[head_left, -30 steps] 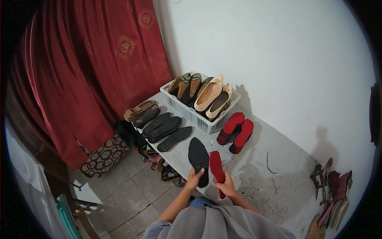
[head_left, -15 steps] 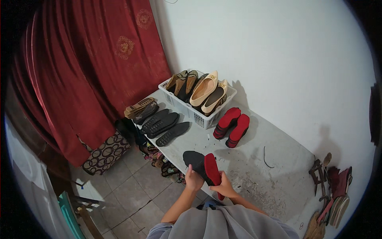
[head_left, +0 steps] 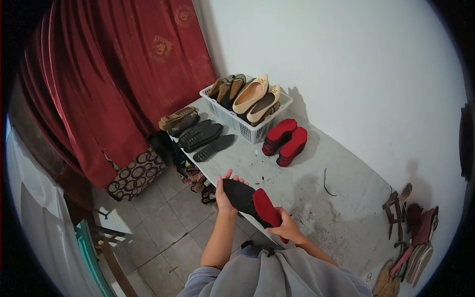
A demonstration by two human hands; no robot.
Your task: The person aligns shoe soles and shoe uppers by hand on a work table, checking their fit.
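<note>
Above the table's front edge, my left hand (head_left: 225, 200) grips a flat black shoe sole (head_left: 238, 193), thumb on its near side and fingertips showing past its far edge. My right hand (head_left: 287, 226) is closed on the lower end of a red shoe-shaped piece (head_left: 266, 207) that lies against the black sole. How the two pieces meet underneath is hidden. Farther back on the table stand two red-topped shoe-shaped pieces (head_left: 292, 146) with dark striped sides. Several black soles (head_left: 202, 136) lie to their left, with a single sole (head_left: 214, 148) nearest me.
A white plastic basket (head_left: 242, 124) holds several shoes, including a beige pair (head_left: 250, 96). Brown soles (head_left: 174, 118) lie at the table's far left corner. Tools (head_left: 393, 213) and shoe parts (head_left: 420, 260) are at the right. A red curtain (head_left: 109, 89) hangs left; floor tiles (head_left: 178, 242) show below.
Both hands have shifted the held pieces; the black sole now tilts more sideways, its tip to the left. My left hand has slid toward the sole's far end. The view has tilted slightly.
</note>
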